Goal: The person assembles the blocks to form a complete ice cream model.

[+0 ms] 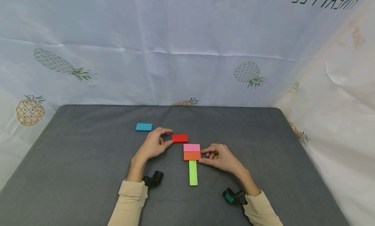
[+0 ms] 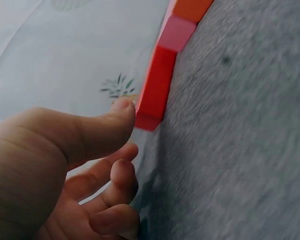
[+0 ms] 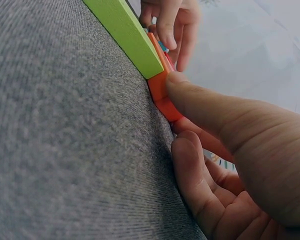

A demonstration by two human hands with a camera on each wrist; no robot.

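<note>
On the grey cloth-covered table (image 1: 88,174), touched the red block (image 1: 179,138), just beyond and left of the pink block (image 1: 191,148), with a loosely parted, ungripping left hand (image 1: 155,144) and the right end of the orange block (image 1: 192,156) with a relaxed, half-spread right hand (image 1: 221,158), apparently mid-alignment and calling for gentle nudges.

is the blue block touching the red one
Apart: the head view shows grey cloth and the left hand between the blue block and red block.
</note>
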